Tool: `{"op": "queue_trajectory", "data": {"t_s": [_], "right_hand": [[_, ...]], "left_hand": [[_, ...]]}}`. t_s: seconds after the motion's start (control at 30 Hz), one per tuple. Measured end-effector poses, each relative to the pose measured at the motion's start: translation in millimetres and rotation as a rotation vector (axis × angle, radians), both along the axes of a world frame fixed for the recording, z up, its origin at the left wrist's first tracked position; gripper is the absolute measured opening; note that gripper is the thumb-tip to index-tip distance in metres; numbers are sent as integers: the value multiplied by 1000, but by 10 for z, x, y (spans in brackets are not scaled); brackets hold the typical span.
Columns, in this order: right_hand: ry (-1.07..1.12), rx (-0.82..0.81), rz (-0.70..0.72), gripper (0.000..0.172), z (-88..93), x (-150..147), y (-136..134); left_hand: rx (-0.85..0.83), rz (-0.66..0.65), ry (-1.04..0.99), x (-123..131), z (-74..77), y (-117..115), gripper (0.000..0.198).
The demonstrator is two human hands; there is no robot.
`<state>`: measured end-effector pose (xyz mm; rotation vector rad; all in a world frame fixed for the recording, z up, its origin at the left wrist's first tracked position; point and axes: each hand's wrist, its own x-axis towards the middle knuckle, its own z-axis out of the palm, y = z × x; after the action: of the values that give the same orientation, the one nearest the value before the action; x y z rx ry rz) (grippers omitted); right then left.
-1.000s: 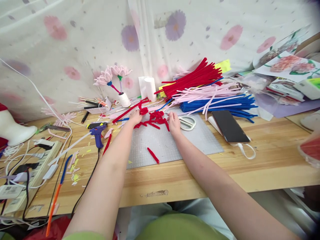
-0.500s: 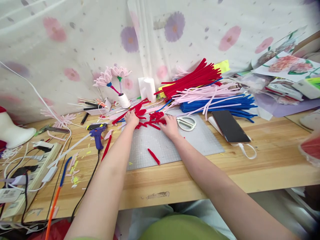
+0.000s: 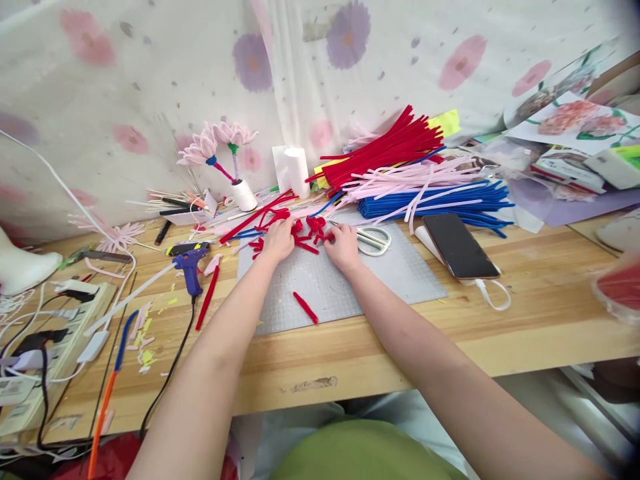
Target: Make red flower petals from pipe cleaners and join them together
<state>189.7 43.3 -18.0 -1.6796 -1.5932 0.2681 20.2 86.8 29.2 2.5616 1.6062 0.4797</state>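
My left hand (image 3: 279, 241) and my right hand (image 3: 342, 245) reach to the far edge of a grey cutting mat (image 3: 385, 280). Both rest on a small heap of bent red pipe-cleaner pieces (image 3: 306, 232), fingers curled into it. The left hand's fingers close on red pieces at the heap's left side; the right hand's fingertips pinch red pieces at its right side. One loose red piece (image 3: 305, 307) lies on the mat nearer to me.
White-handled scissors (image 3: 373, 239) lie right of my right hand. A black phone (image 3: 453, 245) sits further right. Bundles of red (image 3: 385, 148), pink and blue pipe cleaners (image 3: 435, 199) are stacked behind. A blue glue gun (image 3: 189, 267), power strip (image 3: 55, 333) and cables occupy the left.
My left hand has moved right, closer to the right hand, and both now bunch the red pieces together. The view has shifted slightly.
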Motion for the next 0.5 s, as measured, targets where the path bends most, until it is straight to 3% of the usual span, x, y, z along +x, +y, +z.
{"op": "queue_trajectory", "data": {"t_s": [0.13,0.33,0.5], "right_hand": [[36,41,-41,17,3,2,3],[34,71,-27,18,-5,11,-6],[101,162,-91,17,62,54,-5]], "left_hand": [[71,6,14,-5,15,-3,54],[105,-266,6,176,8,-85,65],[86,-229,24,190,1,-89,64]]}}
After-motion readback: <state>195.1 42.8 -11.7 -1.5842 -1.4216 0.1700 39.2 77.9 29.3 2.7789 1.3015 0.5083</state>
